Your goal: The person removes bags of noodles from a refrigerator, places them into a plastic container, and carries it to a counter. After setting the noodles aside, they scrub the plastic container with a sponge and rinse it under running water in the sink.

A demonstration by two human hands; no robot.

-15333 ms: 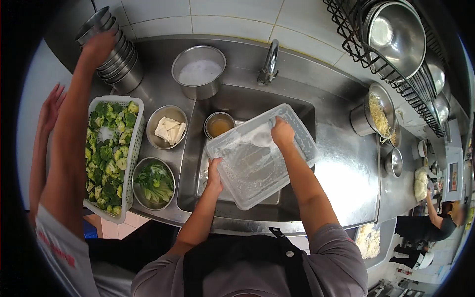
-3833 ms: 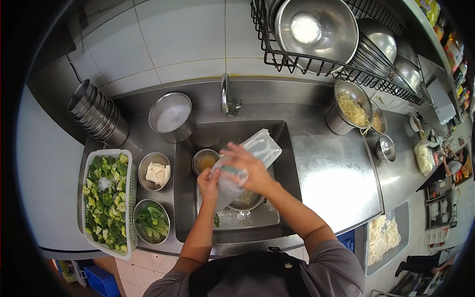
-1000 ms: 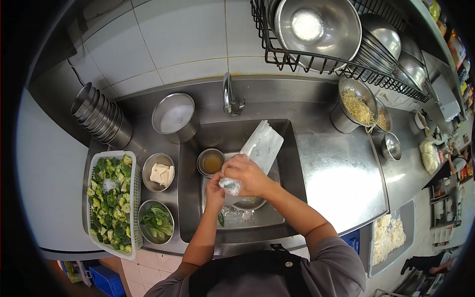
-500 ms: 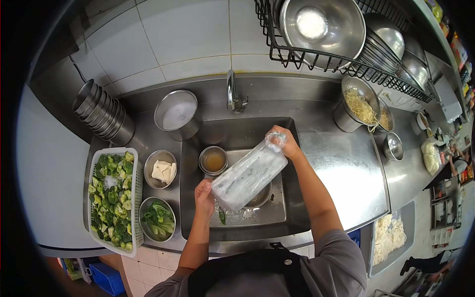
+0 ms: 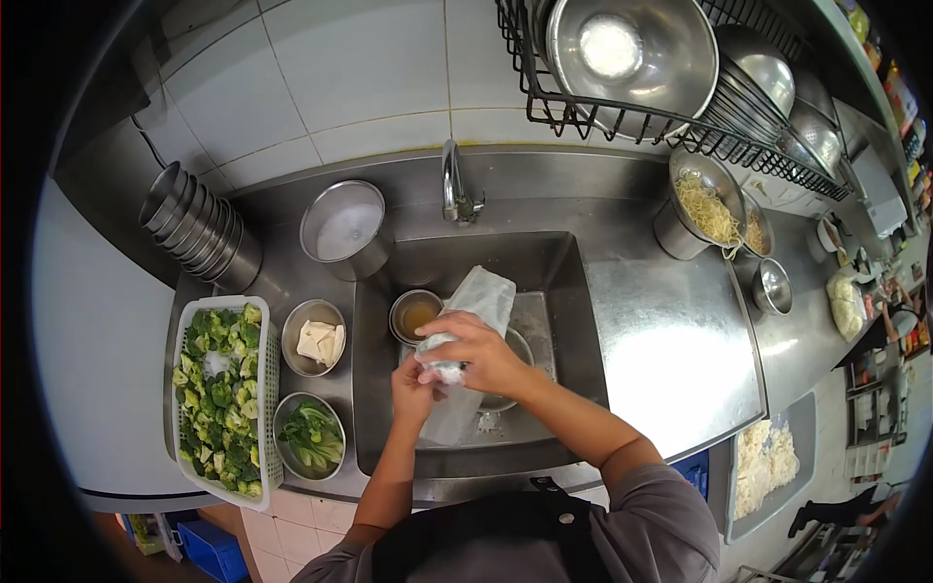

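The plastic bag, with something whitish inside, is in your hands over the sink, slanting away from you toward the faucet. Your right hand is curled around its bunched-up plastic. Your left hand has its fingers closed on the same part, just beside your right; their exact hold is partly hidden. Below the bag, you have a metal bowl in the sink, partly covered from view. The small bowl of brownish liquid sits inside the sink, near your right fingertips. Left of the sink stand a tofu bowl and a leafy-greens bowl, with a white basket of broccoli beside them. Behind these stands a deep metal pot.
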